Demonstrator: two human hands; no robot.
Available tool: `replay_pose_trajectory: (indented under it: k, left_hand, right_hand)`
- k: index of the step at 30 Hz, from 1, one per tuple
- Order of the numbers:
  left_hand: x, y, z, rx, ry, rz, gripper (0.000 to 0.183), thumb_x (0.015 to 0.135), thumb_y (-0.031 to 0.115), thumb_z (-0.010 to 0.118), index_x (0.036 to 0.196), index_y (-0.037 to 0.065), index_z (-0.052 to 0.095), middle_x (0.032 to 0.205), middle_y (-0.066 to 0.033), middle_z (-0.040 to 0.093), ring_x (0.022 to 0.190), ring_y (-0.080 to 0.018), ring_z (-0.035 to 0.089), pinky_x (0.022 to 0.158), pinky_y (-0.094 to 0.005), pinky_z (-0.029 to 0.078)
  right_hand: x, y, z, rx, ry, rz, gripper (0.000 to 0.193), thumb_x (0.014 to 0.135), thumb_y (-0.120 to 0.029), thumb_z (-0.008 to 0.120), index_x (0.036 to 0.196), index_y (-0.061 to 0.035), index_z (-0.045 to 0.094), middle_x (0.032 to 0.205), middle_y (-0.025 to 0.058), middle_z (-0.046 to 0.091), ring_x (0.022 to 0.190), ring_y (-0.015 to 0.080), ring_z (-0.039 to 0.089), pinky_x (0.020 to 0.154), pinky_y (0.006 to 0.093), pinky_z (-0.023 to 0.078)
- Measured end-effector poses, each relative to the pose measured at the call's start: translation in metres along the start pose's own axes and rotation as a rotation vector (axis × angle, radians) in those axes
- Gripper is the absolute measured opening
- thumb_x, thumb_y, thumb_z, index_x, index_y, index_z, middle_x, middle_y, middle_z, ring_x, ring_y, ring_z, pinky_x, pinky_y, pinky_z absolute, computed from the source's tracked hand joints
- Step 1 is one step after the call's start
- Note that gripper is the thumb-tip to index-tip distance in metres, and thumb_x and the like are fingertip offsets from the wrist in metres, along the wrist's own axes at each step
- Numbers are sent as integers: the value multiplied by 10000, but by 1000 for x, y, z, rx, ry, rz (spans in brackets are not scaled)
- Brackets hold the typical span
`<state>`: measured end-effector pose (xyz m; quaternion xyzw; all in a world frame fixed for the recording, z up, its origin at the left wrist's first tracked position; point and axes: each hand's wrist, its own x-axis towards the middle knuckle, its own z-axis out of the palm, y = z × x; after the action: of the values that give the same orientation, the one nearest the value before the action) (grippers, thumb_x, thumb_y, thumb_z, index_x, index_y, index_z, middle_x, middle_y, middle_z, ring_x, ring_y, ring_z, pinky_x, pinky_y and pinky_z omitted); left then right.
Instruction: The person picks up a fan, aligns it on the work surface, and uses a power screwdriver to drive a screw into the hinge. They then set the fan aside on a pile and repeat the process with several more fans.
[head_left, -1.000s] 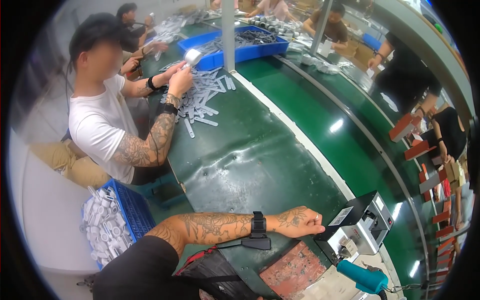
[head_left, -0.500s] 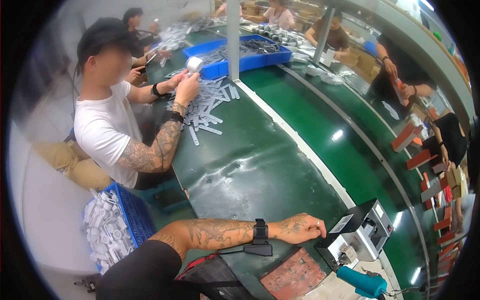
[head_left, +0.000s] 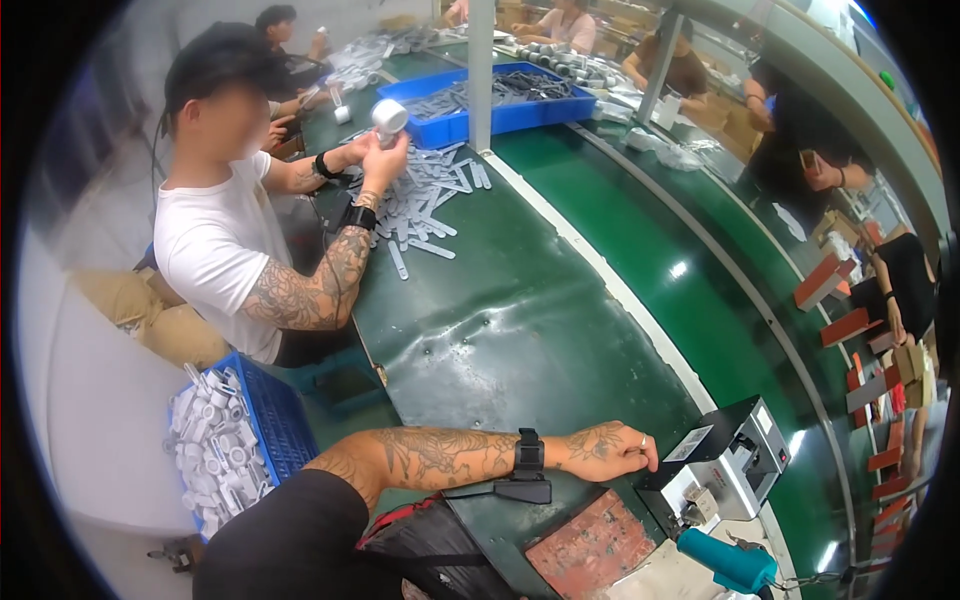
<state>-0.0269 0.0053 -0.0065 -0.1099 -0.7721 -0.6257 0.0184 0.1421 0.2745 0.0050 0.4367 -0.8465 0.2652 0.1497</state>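
Observation:
My left hand (head_left: 608, 452) lies low over the green table, back of the hand up and a ring on one finger. Its fingers curl inward, and what they hold, if anything, is hidden beneath. Close to the fingertips stands a small black and silver bench machine (head_left: 722, 462). In front of that machine is a teal cylindrical tool (head_left: 726, 560) with a chain at its end. Below my wrist lies a worn reddish board (head_left: 588, 545). My right hand is out of the picture.
A co-worker in a white shirt (head_left: 220, 230) holds a white round-headed part (head_left: 389, 117) over a pile of grey strips (head_left: 430, 205). Blue bins (head_left: 285, 420) hold parts. A green conveyor (head_left: 650, 260) runs along the table's right. A post (head_left: 481, 80) rises beyond.
The view has shifted slightly. The co-worker has turned the white part, so its round opening shows more. My left hand keeps nearly the same pose beside the machine.

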Motion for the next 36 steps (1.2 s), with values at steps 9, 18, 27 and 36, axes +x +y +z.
replay_pose_trajectory:
  k: [9, 18, 27, 36]
  left_hand:
    - [0, 8, -1, -18, -20, -16, 212, 1003, 179, 547, 1085, 91, 721, 694, -85, 622, 656, -198, 595, 649, -371, 460]
    - [0, -4, -1, 37, -37, -12, 218, 1041, 187, 545, 1144, 102, 717, 743, -84, 652, 665, -170, 592, 646, -343, 458]
    - [1, -10, 1, 24, 10, 78, 225, 1040, 195, 527, 1131, 103, 710, 742, -75, 651, 673, -173, 594, 657, -352, 461]
    - [-2, 11, -3, 27, -1, -9, 213, 1035, 214, 528, 1101, 108, 701, 649, -49, 592, 628, -166, 573, 637, -361, 448]
  right_hand:
    - [-2, -2, -1, -14, 8, 7, 332, 876, -73, 706, 636, -74, 477, 622, 110, 396, 549, 295, 453, 522, 420, 361]
    - [-5, 1, 7, -36, 40, -19, 341, 877, -83, 701, 629, -67, 467, 603, 106, 376, 527, 284, 435, 505, 411, 343]
    - [-4, -1, 5, -53, 35, -37, 340, 903, -85, 692, 637, -56, 483, 598, 106, 375, 517, 290, 437, 497, 414, 339]
    - [-8, 2, 8, -66, 70, -68, 349, 917, -90, 676, 627, -55, 485, 598, 111, 369, 513, 294, 434, 492, 418, 328]
